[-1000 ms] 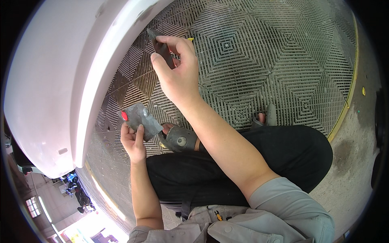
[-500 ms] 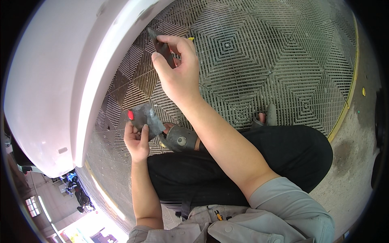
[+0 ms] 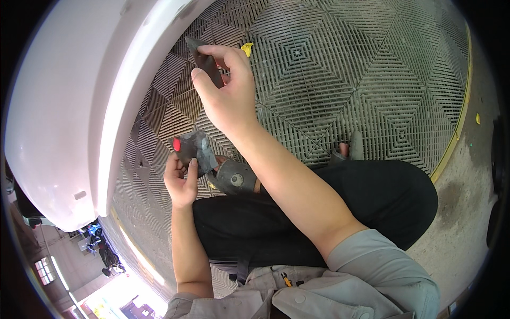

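Note:
My left hand point(image 3: 181, 183) grips the edge of a dark, flat mixing board point(image 3: 192, 151). Grey paste is smeared over its right side, and a red blob point(image 3: 177, 144) sits at its left edge. Farther out, my right hand point(image 3: 228, 87) pinches a thin dark spreader blade point(image 3: 206, 63) between thumb and fingers, tilted and apart from the board. Part of the blade is hidden behind my fingers. To the left of both hands curves a glossy white car body panel point(image 3: 69, 95); neither hand touches it.
Grey slatted floor tiles point(image 3: 319, 95) lie below, with a yellow scrap point(image 3: 246, 49) past my right hand. My dark trousers point(image 3: 372, 207) and a grey clog point(image 3: 234, 178) are beneath my arms. A yellow edging strip point(image 3: 457, 138) borders the tiles on the right.
My right hand and the spreader have shifted slightly left, uncovering more of the yellow scrap. The board has turned a little in my left hand and appears narrower.

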Demonstrator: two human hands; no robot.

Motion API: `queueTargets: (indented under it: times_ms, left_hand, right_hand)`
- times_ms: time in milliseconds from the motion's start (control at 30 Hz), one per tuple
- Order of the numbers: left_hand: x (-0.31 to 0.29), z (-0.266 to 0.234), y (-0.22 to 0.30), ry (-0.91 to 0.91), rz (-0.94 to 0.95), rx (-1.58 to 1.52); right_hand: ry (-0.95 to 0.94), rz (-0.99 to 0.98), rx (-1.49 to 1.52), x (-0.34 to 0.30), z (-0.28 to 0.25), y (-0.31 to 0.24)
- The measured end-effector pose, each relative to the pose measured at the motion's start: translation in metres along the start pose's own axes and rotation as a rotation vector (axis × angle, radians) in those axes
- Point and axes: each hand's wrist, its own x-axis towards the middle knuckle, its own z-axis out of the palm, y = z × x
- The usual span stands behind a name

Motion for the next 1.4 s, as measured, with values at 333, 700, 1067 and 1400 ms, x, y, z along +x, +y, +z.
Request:
queueTargets:
  times_ms: [333, 700, 1067, 1400]
  left_hand:
    - [0.0009, 0.0007, 0.0049, 0.065, -0.041, -0.132]
    - [-0.0002, -0.0010, 0.0057, 0.065, -0.047, -0.172]
    - [-0.0002, -0.0029, 0.0032, 0.081, -0.035, -0.188]
    - [0.0006, -0.0015, 0.0067, 0.078, -0.034, -0.176]
  right_hand:
    - [0.032, 0.026, 0.045, 0.0005, -0.0017, 0.0048]
    - [0.024, 0.024, 0.067, 0.0010, 0.0011, 0.0080]
    - [0.017, 0.044, 0.100, 0.0010, 0.0003, 0.0027]
    - [0.017, 0.035, 0.067, 0.0010, 0.0005, 0.0026]
